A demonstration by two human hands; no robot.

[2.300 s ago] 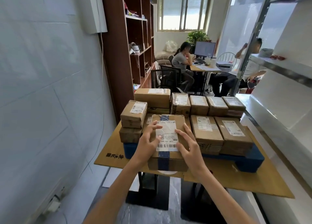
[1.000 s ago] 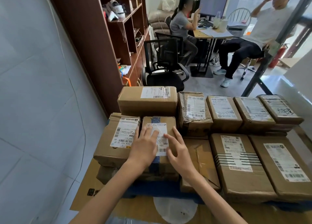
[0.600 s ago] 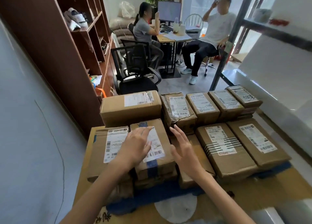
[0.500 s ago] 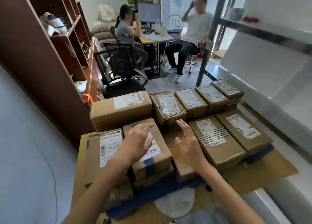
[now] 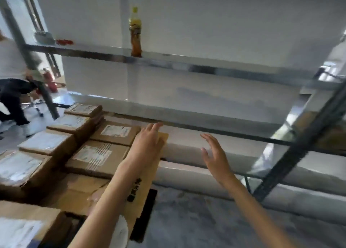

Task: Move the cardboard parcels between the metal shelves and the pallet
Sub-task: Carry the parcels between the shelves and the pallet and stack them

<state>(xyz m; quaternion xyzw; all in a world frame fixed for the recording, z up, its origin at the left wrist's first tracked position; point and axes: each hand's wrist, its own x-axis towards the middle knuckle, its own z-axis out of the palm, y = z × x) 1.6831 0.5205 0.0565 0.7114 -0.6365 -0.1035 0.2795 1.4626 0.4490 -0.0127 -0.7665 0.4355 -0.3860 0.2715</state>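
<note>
Both bare hands are empty with fingers spread. The left hand (image 5: 148, 145) hovers palm down just past the right edge of the stacked brown cardboard parcels with white shipping labels (image 5: 97, 158), over a flat sheet of tan cardboard (image 5: 142, 188) that the parcels sit on; whether the palm touches that sheet cannot be told through the motion blur. The right hand (image 5: 215, 156) hangs in the air well to the right of the left one, palm turned inward, in front of the lower level of the grey metal shelving (image 5: 206, 68). Nearest the left hand are two parcels, one just left of its knuckles and one beside its wrist; more lie further left in rows, and another sits close to the left forearm at the bottom corner.

Ahead of both hands the lower shelf runs across the view with a dark front edge, and the stretch beyond the fingertips looks bare, backed by a white wall panel. Above it the upper shelf carries a plastic bottle of amber drink with a yellow cap (image 5: 135, 32), standing upright above and between the hands, plus a small grey object and something red far to the left. A slanted dark upright post (image 5: 299, 145) of the frame crosses to the right of the right hand. Below the right forearm is grey floor. Far left, a seated person's dark trouser legs (image 5: 13, 98) show beside another post.
</note>
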